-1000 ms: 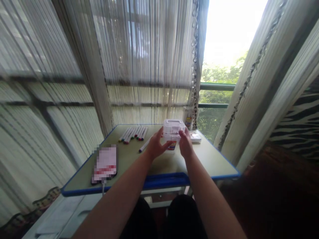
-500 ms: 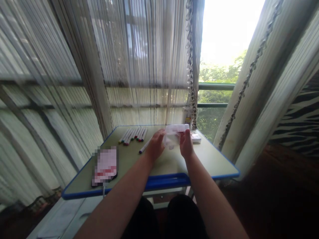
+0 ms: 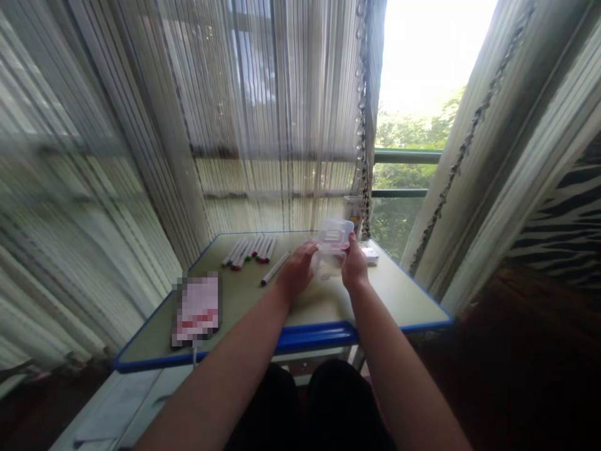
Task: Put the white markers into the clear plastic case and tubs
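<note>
Holds a clear plastic box (image 3: 334,235) up between both hands, above the pale table (image 3: 399,297) with its blue rim. Has the left hand (image 3: 297,268) partly closed, with fingers curled against the left side of the box. Has the right hand (image 3: 355,266) partly closed too, gripping the right side of the box, with a digit up at its upper right edge. Shows a paler panel with a squarish outline at the top of the box, and a see-through part below; too blurred to tell an open lid from a closed one, or to make out any contents. To the left of the box, just beside the left hand, has a single white marker (image 3: 275,268) lying aslant, dark-capped end toward the person. Farther left of the box, shows a group of white markers (image 3: 250,252) side by side, with caps in red, green and other dark colours. Well to the left of the box and closer to the person, has a phone (image 3: 197,310), pixelated on its face, with a white cable (image 3: 195,356) running off its near end. To the right of the box, past the right hand, has a flat whitish case (image 3: 370,255) on the table. Beyond the box and slightly right, shows a clear upright container (image 3: 354,212) with a small coloured label. Behind the box, has striped sheer curtains (image 3: 258,125), and to its right beyond, a green railing (image 3: 408,156) before foliage.
</note>
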The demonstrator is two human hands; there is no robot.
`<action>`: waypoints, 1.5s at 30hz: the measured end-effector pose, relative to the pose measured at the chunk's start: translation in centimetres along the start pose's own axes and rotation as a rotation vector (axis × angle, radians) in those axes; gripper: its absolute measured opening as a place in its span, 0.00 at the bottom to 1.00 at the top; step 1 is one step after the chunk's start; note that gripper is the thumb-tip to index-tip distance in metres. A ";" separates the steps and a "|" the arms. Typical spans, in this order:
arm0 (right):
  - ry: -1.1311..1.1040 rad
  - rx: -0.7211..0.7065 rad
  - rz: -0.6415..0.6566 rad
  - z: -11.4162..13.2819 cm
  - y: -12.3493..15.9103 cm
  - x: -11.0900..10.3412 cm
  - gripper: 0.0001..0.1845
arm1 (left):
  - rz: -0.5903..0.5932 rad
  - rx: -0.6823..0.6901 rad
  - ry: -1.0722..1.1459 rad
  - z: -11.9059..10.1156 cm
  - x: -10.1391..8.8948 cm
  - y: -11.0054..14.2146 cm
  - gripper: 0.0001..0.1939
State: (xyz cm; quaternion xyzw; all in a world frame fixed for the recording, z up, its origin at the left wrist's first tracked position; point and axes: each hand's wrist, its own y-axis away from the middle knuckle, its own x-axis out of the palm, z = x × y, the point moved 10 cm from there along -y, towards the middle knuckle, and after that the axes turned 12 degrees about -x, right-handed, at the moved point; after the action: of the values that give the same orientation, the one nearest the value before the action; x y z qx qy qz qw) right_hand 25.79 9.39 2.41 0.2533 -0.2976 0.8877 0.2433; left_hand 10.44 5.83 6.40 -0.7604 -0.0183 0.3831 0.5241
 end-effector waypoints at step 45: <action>-0.151 0.426 0.073 -3.9 3.1 2.4 0.14 | 0.284 -0.887 -0.488 9.4 -0.3 2.5 0.14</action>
State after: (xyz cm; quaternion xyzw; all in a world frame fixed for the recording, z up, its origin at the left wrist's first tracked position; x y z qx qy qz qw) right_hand 20.94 10.38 -0.10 0.3539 -0.1296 0.9173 0.1289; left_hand 3.64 11.96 3.05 -0.7927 -0.1970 0.5720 0.0754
